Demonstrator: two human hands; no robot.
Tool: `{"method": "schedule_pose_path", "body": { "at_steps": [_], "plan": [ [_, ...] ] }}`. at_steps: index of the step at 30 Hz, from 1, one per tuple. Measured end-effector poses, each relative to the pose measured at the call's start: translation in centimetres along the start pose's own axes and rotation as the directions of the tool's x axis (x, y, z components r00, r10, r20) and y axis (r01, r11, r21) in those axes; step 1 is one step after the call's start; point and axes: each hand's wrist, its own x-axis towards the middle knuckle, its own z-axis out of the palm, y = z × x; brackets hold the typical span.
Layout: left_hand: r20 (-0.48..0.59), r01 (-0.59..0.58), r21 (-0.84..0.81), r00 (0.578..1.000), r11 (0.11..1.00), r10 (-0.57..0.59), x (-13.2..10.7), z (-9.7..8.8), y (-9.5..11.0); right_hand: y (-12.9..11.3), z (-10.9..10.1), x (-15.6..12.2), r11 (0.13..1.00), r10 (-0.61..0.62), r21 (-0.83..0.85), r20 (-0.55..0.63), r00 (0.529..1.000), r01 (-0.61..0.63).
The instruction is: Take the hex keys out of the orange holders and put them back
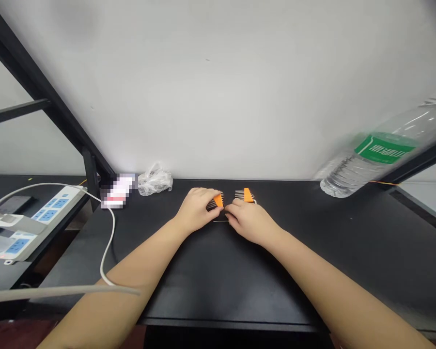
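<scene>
At the middle of the black table (203, 271), my left hand (196, 208) is closed around an orange holder (218, 200) with several thin dark metal rods, which look like hex keys. Just right of it, my right hand (250, 220) has its fingers drawn together. A thin pale rod (221, 221), perhaps a single hex key, runs level to the right fingertips; most of their grip is hidden. Behind the right hand lies a second orange holder (247, 195) with several rods pointing left. My knuckles cover part of it.
A crumpled clear plastic bag (155, 180) sits against the wall at the back left. At the right stands a large water bottle (380, 148) with a green label. A white cable (112, 232) loops over my left forearm from a power strip (45, 215). Black metal frame bars rise at both sides.
</scene>
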Motion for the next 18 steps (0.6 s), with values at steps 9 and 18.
{"method": "schedule_pose_path", "body": {
  "at_steps": [9, 18],
  "plan": [
    [0.012, 0.006, -0.018, 1.0, 1.0, -0.006, 0.2, -0.4, 0.7, -0.4, -0.2, 0.2, 0.995, 0.094, 0.009, 0.234, 0.968, -0.099],
    [0.05, -0.005, -0.022, 0.999, 1.0, 0.006, 0.2, -0.4, 0.6, 0.6, -1.6, -0.3, 0.954, 0.221, 0.144, 0.263, 0.939, -0.264]
  ]
}}
